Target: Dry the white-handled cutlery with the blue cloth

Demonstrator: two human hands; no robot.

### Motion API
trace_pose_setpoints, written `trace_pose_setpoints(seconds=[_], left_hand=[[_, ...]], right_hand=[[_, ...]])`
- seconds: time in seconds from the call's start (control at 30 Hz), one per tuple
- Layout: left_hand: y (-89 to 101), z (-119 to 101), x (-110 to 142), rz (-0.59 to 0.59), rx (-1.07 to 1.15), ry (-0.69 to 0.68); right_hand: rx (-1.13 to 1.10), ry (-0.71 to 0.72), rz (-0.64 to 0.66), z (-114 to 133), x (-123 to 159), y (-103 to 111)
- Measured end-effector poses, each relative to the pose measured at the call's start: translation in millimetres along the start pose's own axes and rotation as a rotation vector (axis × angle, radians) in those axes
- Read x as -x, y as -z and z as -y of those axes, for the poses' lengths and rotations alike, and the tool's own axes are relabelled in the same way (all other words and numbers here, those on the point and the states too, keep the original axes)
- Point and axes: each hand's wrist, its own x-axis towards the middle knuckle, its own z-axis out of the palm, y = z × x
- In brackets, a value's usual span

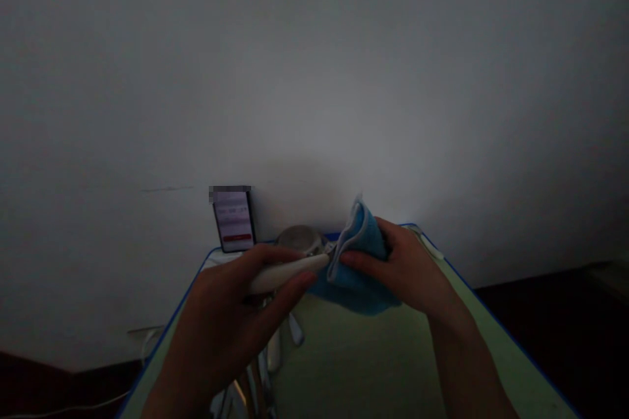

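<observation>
My left hand (230,308) is closed around the thick white handle (289,273) of a utensil. A short bit of metal shows past the handle, and the rest is hidden by a blue cloth (361,288) with a pale edge. My right hand (403,265) pinches this cloth, folded about the utensil's far end, so the utensil's kind cannot be made out. Both hands are above the table, close together. Below my left hand, several pieces of cutlery (295,329) lie on the tabletop, partly covered by the hand and forearm.
A phone (234,221) with a lit screen leans against the wall at the table's back left. Behind my hands is a round metal dish (297,237). The light green table (363,366) has a blue edge. A pale, narrow object (428,245) lies at its back right corner.
</observation>
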Motion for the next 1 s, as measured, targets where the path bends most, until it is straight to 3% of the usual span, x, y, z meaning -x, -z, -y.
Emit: trace_pose_setpoints(seconds=[0.4,1.0], left_hand=[[-3.0,2.4,-2.6,0.048,0.033,-0.012],[-4.8,11.2,-0.2,0.091,0.032,-0.031]], right_hand=[[-0.091,0.069,0.103,-3.2,1.1,-0.2],[-0.029,0.082,0.11,-3.1,1.7,-1.2]])
